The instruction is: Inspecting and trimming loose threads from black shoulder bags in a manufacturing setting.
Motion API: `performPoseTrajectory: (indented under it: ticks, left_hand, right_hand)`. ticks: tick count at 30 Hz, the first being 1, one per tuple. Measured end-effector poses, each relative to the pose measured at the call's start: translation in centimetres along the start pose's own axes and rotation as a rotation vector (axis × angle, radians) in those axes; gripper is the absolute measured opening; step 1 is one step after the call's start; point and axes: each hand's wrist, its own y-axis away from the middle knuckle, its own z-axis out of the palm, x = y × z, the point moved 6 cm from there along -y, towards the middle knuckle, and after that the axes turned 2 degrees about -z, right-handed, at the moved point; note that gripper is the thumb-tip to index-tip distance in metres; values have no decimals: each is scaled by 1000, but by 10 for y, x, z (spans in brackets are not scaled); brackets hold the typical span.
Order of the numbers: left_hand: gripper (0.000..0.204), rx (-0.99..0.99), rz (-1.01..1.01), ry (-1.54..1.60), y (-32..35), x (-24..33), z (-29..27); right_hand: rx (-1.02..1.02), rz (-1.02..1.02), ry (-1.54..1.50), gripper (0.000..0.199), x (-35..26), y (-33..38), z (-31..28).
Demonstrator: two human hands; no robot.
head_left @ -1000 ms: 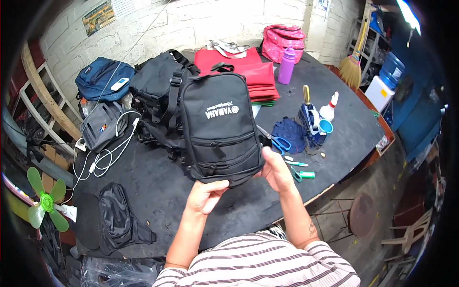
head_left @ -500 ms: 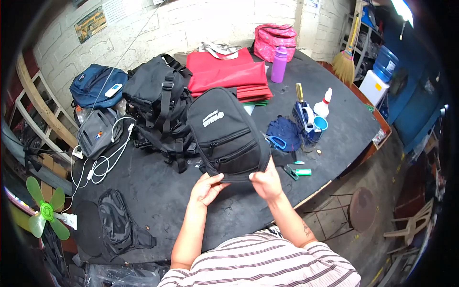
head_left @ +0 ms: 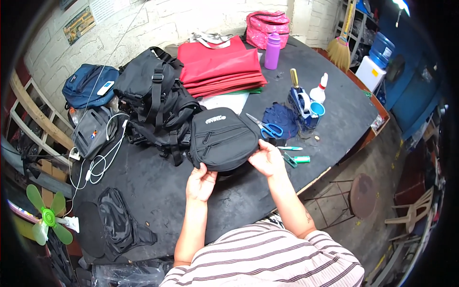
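Observation:
A small black bag (head_left: 225, 136) with two zippers and white lettering lies tilted over the middle of the table, its rounded end away from me. My left hand (head_left: 201, 182) grips its near left corner, thumb on top and fingers below. At the near right corner, my right hand (head_left: 266, 159) pinches the edge, its fingertips partly hidden beneath. Left of the bag, and close against it, stands a large black backpack (head_left: 143, 91) with straps and buckles. Blue-handled scissors (head_left: 270, 129) lie just past its right side, next to crumpled dark blue cloth (head_left: 282, 118).
Red folded fabric (head_left: 217, 71) is stacked behind, with a purple bottle (head_left: 272, 51) and pink bag (head_left: 268, 29). A tool caddy (head_left: 302, 111) and white spray bottle (head_left: 318, 91) stand right. Cables (head_left: 98, 168), a black sling bag (head_left: 114, 217) and green fan (head_left: 49, 216) are left.
The black bag has tipped down flatter, its far end lowered toward me. My right hand has shifted up along its edge, and the scissors' blades now show.

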Motion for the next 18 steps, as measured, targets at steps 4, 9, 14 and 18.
performPoseTrajectory:
  ticks: [4,9,14,18]
  left_hand:
    - [23,48,-29,-133,3,14,4]
    - [27,104,-4,-25,0,12,30]
    - [31,70,-4,152,-11,13,11]
    - [25,22,19,251,-15,12,2]
  right_hand:
    - [114,-145,154,26,-9,-4,-11]
    - [161,-120,101,27,3,-3,0]
    - [148,-209,186,28,3,-7,1]
    - [199,-232,155,24,0,-14,-4]
